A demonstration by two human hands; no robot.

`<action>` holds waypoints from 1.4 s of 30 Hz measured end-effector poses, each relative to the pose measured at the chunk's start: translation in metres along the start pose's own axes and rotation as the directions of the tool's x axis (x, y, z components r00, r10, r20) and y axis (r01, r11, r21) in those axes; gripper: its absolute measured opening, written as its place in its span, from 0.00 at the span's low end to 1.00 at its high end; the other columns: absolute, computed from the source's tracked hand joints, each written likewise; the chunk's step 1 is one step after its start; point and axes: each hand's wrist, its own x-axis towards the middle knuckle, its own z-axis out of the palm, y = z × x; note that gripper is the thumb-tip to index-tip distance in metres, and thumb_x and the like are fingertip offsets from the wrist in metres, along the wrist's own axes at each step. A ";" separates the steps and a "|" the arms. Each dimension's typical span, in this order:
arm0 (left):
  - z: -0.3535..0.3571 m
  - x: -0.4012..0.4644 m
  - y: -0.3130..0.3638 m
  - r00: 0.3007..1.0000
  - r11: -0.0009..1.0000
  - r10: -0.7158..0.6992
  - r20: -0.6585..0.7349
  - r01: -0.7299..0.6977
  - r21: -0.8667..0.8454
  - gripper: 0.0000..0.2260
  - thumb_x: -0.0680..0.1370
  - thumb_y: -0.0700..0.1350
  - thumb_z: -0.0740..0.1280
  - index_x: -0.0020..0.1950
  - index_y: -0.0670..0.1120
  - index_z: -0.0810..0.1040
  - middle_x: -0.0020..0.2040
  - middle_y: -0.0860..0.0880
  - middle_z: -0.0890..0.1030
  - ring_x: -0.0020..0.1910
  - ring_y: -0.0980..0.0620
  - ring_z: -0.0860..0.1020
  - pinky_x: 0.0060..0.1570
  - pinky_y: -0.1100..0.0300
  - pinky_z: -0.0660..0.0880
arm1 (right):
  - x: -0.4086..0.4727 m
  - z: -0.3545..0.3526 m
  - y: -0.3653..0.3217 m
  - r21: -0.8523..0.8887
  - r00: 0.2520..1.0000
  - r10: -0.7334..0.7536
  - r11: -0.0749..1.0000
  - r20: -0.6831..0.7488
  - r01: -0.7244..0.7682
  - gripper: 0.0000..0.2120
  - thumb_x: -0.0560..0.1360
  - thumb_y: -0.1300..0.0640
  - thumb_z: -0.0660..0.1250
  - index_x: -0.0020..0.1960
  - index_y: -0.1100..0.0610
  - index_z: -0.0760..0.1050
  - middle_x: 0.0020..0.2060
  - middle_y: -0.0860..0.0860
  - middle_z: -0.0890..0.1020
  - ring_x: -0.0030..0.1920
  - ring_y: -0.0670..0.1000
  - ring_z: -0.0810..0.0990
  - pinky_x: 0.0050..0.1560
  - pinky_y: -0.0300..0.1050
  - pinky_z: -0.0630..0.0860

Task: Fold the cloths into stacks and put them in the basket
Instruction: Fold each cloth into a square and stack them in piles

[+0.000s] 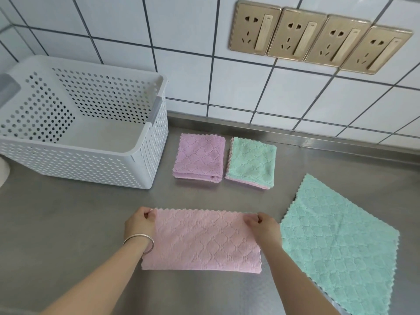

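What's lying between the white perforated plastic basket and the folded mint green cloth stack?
In the head view, one folded lilac cloth stack lies between the basket and the mint stack.

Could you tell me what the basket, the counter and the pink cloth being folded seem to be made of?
The basket looks like moulded plastic, matte pale grey, its walls perforated with regular holes. The counter appears to be brushed stainless steel, given its dull grey sheen and soft reflections. The pink cloth looks like plush microfibre, though that is a guess: fuzzy surface, embossed diamond pattern, scalloped edges.
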 end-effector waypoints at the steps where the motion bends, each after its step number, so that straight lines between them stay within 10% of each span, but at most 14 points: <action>1: 0.000 0.001 0.000 1.000 1.000 -0.001 0.001 0.001 0.005 0.09 0.76 0.43 0.65 0.49 0.39 0.80 0.49 0.39 0.83 0.49 0.40 0.79 0.48 0.55 0.71 | -0.001 0.000 -0.001 -0.024 1.000 0.021 0.999 -0.006 -0.022 0.14 0.73 0.46 0.65 0.35 0.52 0.66 0.31 0.48 0.72 0.33 0.50 0.71 0.31 0.40 0.64; 9: -0.001 -0.015 0.009 0.998 0.999 0.048 -0.046 -0.049 -0.013 0.08 0.72 0.41 0.68 0.49 0.40 0.75 0.49 0.39 0.78 0.48 0.39 0.76 0.46 0.54 0.70 | -0.012 0.000 -0.003 -0.050 0.994 0.057 0.997 -0.095 -0.062 0.16 0.76 0.45 0.58 0.58 0.54 0.71 0.52 0.51 0.79 0.43 0.52 0.72 0.44 0.44 0.69; 12: 0.009 -0.036 0.003 0.934 0.940 0.317 -0.163 -0.286 0.187 0.20 0.67 0.42 0.70 0.58 0.41 0.74 0.59 0.37 0.72 0.56 0.37 0.71 0.55 0.46 0.71 | -0.016 0.002 -0.002 0.019 0.993 0.078 0.997 -0.084 -0.076 0.14 0.78 0.49 0.56 0.57 0.56 0.72 0.56 0.53 0.76 0.46 0.52 0.71 0.53 0.48 0.70; 17: 0.042 -0.075 -0.003 0.679 0.505 0.667 0.305 -0.714 0.485 0.27 0.68 0.56 0.55 0.68 0.55 0.65 0.74 0.52 0.59 0.72 0.48 0.58 0.64 0.42 0.59 | -0.034 0.003 -0.002 -0.088 0.989 0.141 0.986 -0.031 -0.144 0.20 0.77 0.49 0.54 0.62 0.58 0.72 0.61 0.56 0.70 0.59 0.56 0.70 0.59 0.49 0.67; 21: 0.060 -0.074 -0.022 0.667 0.392 0.616 0.418 -0.720 0.572 0.28 0.73 0.65 0.50 0.72 0.58 0.59 0.76 0.54 0.53 0.76 0.46 0.44 0.67 0.36 0.44 | -0.045 0.008 0.001 -0.353 0.990 0.136 0.929 0.037 -0.114 0.25 0.75 0.43 0.54 0.62 0.57 0.73 0.61 0.54 0.72 0.61 0.55 0.70 0.58 0.49 0.68; 29: 0.056 -0.076 -0.014 0.750 0.503 0.496 0.437 -0.659 0.560 0.29 0.74 0.65 0.39 0.69 0.58 0.64 0.74 0.50 0.59 0.76 0.45 0.45 0.67 0.36 0.44 | -0.066 0.004 0.005 -0.040 0.979 0.138 0.990 0.148 -0.134 0.02 0.69 0.58 0.58 0.42 0.55 0.69 0.39 0.50 0.74 0.43 0.53 0.73 0.41 0.45 0.69; 36: 0.046 -0.078 0.011 0.747 0.480 0.481 0.458 -0.662 0.576 0.29 0.70 0.64 0.50 0.71 0.61 0.60 0.77 0.48 0.52 0.75 0.42 0.45 0.66 0.38 0.33 | -0.075 0.010 0.012 0.036 0.993 0.071 0.997 0.090 -0.074 0.06 0.71 0.59 0.60 0.38 0.51 0.64 0.33 0.47 0.70 0.41 0.53 0.72 0.37 0.44 0.66; 42: 0.024 -0.104 0.057 0.766 0.851 0.462 0.448 -0.525 0.021 0.24 0.74 0.60 0.55 0.66 0.51 0.71 0.67 0.54 0.72 0.67 0.53 0.69 0.66 0.60 0.64 | -0.091 0.009 0.003 0.159 0.979 -0.109 0.978 -0.172 0.136 0.04 0.73 0.60 0.63 0.45 0.54 0.69 0.34 0.47 0.75 0.39 0.54 0.75 0.39 0.46 0.70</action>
